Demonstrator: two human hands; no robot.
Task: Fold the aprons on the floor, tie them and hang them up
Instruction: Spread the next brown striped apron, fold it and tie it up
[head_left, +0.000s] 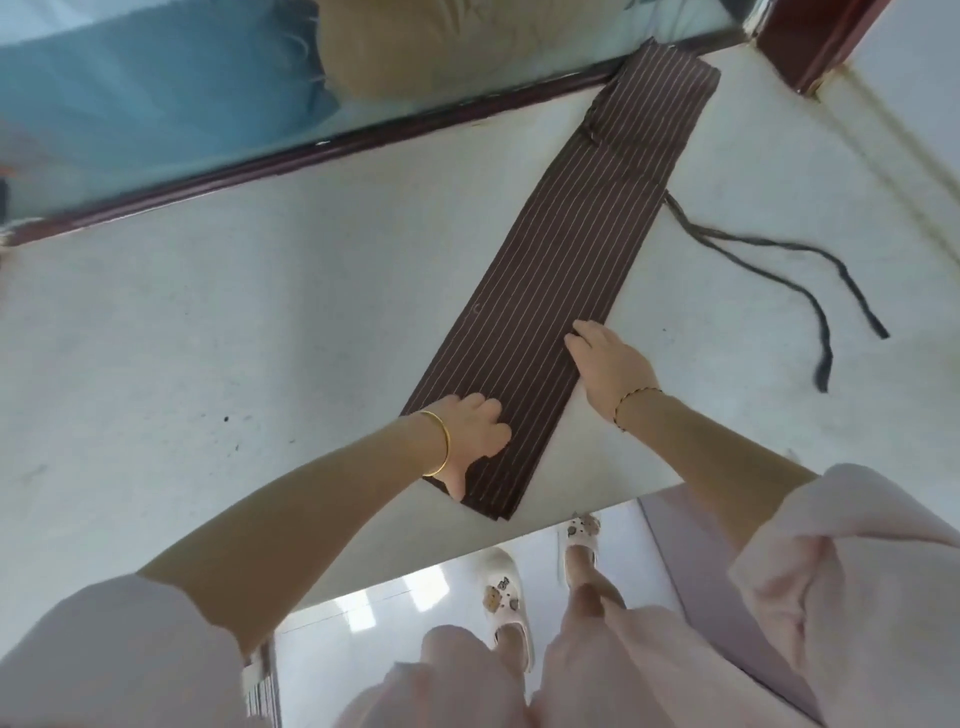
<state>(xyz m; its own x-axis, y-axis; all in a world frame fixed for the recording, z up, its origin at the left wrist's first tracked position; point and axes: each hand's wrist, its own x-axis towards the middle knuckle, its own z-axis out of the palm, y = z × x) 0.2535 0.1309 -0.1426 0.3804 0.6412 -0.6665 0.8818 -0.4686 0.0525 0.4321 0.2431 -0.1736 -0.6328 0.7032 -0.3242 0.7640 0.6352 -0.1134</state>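
A brown apron with thin white stripes (571, 249) lies folded into a long narrow strip across a white table top (260, 338). It runs from the near edge to the far right corner. Its two dark ties (810, 260) trail loose on the table to the right. My left hand (475, 436) presses on the strip's near end, fingers spread and thumb at the hem. My right hand (610, 364) rests flat along the strip's right edge, a little farther up.
A dark red frame (311, 150) with a reflective pane borders the table's far side. A dark red post (810, 47) stands at the far right corner. Below the near edge are a pale tiled floor (374, 608) and my white slippers (506, 597).
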